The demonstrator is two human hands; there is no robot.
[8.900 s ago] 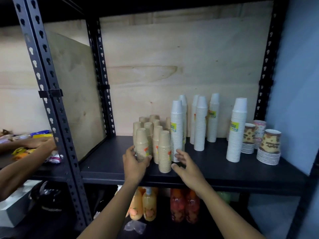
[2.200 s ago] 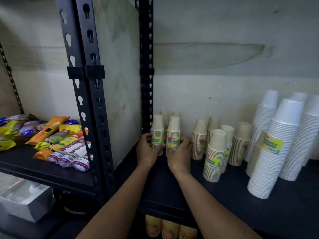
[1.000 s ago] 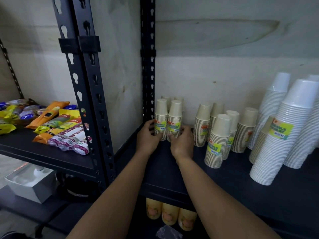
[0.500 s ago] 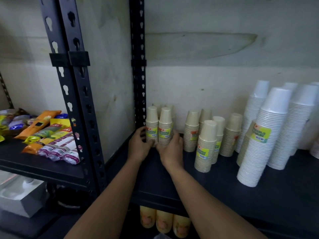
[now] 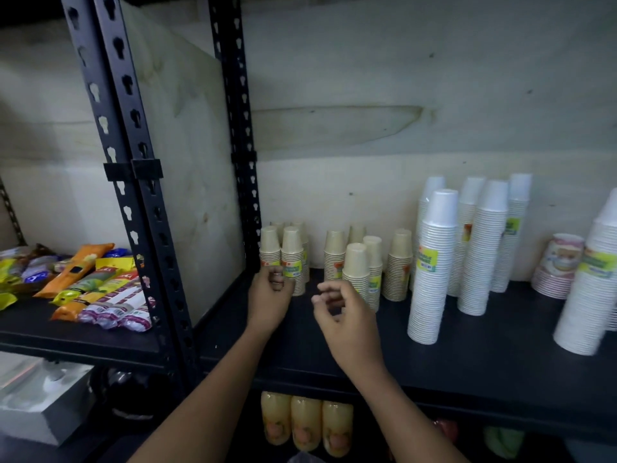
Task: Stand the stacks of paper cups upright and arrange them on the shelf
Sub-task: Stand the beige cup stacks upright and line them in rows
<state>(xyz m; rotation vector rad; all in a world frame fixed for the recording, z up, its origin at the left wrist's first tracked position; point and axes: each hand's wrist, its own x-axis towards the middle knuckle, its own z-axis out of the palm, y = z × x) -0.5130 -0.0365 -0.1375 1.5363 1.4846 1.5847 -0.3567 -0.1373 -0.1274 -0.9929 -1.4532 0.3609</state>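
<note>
Upright at frame centre: tan cup stacks (image 5: 292, 259) on shelf (image 5: 467, 349). Just before them, left hand (image 5: 270, 295) and right hand (image 5: 345, 317), loosely curled, empty.

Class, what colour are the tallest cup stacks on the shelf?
The tallest cup stacks are white, clearest in the head view.

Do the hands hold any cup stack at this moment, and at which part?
Nothing is held. The left hand and the right hand hover with loosely curled fingers in front of the beige paper cup stacks.
</note>
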